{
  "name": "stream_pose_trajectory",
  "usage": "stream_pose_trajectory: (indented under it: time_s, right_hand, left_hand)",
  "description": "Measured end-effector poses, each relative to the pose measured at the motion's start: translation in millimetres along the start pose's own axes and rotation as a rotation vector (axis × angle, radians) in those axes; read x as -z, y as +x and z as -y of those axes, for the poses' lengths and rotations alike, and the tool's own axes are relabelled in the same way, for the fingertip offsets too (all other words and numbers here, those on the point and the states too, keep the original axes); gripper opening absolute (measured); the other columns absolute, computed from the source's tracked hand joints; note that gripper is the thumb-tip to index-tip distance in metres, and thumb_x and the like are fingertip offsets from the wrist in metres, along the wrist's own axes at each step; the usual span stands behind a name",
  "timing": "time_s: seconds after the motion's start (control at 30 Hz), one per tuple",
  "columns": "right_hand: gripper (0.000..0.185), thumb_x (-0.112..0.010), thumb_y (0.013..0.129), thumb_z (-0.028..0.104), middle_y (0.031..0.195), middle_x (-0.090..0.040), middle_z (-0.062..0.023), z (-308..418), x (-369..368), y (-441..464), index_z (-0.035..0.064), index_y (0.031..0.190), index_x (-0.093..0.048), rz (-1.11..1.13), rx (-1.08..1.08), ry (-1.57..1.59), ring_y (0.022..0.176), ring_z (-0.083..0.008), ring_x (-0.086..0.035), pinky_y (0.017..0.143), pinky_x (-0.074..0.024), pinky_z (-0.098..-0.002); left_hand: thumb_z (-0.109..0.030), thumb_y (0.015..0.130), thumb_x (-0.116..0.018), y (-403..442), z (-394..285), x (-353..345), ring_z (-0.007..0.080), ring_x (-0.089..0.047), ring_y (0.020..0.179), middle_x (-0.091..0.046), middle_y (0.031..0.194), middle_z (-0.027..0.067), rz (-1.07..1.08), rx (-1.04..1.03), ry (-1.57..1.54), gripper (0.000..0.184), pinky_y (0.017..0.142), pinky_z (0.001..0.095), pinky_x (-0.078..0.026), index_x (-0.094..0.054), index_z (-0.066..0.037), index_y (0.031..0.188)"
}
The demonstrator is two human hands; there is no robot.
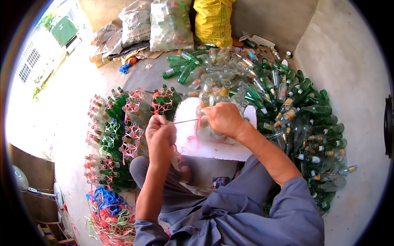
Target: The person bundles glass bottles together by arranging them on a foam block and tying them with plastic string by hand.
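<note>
Left fingers (157, 119): pinch a thin, taut string (186, 121)
Right fingers (208, 111): pinch it too
Clear glass bottles (207, 87): upright on the flat white board (184, 141)
Green glass bottles (317, 110): heaped rightward

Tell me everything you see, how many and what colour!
Loose bottles: many, mostly green and clear, far side and right
Tied bottles: many, green and clear, left
Board bottles: several, mostly clear, middle
Board: one, white, under them
Cord: one, dark, between the hands
Sacks: three, two whitish, one yellow, back wall
String heap: one, blue, pink, pale green, lower left
Fan-like stand: one, whitish, left edge
Green object: one, outside, upper left
Clothes: grey-blue, bottom
Left hand: one, bare, gripping cord
Right hand: one, bare, gripping cord
</note>
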State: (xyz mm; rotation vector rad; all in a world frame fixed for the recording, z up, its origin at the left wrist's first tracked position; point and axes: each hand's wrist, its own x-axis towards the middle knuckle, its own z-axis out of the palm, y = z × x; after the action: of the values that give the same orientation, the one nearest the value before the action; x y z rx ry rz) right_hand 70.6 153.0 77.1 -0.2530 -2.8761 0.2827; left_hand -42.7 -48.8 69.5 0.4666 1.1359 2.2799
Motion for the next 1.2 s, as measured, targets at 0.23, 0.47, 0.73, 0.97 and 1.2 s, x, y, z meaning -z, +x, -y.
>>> stream_pose_trajectory:
  time_s: [0.23,0.47,0.73,0.97,1.2]
  right_hand:
    - [0.019,-0.066,0.090,0.029,0.083,-0.073,-0.0091,-0.8,-9.7,-1.4,0.0137,0.099,-0.072,-0.075,0.006,0.013,0.080,-0.0297,-0.070,0.069,-0.0536,-0.0439]
    - [0.029,-0.071,0.086,0.023,0.106,-0.072,-0.0090,4.2,-15.2,-14.5,0.0084,0.111,-0.069,-0.333,0.137,0.036,0.085,-0.0269,-0.069,0.070,-0.0548,-0.0407]
    - [0.042,-0.068,0.084,0.009,0.095,-0.066,-0.0138,68.4,-1.0,-48.3,0.0014,0.125,-0.061,-0.393,0.234,0.343,0.076,-0.0319,-0.065,0.065,-0.0529,-0.0420]
    - [0.030,-0.069,0.087,0.007,0.081,-0.064,-0.0144,67.0,-24.2,-59.8,0.0029,0.117,-0.067,-0.466,0.138,0.562,0.072,-0.0351,-0.064,0.062,-0.0502,-0.0430]
    - [0.018,-0.070,0.093,0.016,0.069,-0.063,-0.0159,60.4,-35.2,-72.2,0.0012,0.085,-0.070,-0.510,-0.196,0.914,0.056,-0.0306,-0.057,0.054,-0.0454,-0.0392]
  left_hand:
    - [0.006,0.091,-0.053,-30.0,-8.9,-12.7,0.0040,-0.045,0.063,-0.053,0.075,-0.0029,0.160,-0.006,0.304,0.013,0.056,0.0201,-0.036,-0.051,-0.006,0.094]
    - [0.003,0.093,-0.054,-49.2,0.5,3.6,0.0014,-0.046,0.063,-0.053,0.075,-0.0049,0.228,0.047,0.562,0.009,0.054,0.0192,-0.037,-0.054,-0.005,0.093]
    - [0.002,0.094,-0.055,-44.4,-2.6,-10.3,0.0027,-0.049,0.060,-0.056,0.075,-0.0021,0.340,0.140,0.598,0.007,0.051,0.0197,-0.038,-0.053,-0.004,0.097]
    - [0.001,0.088,-0.062,-32.0,-44.4,-9.9,0.0034,-0.053,0.063,-0.063,0.075,0.0014,0.472,0.209,1.004,0.010,0.054,0.0236,-0.042,-0.062,0.000,0.098]
    - [0.000,0.086,-0.064,25.2,-89.9,55.3,0.0023,-0.054,0.066,-0.065,0.076,-0.0018,0.287,0.274,0.980,0.008,0.058,0.0205,-0.040,-0.067,0.001,0.094]
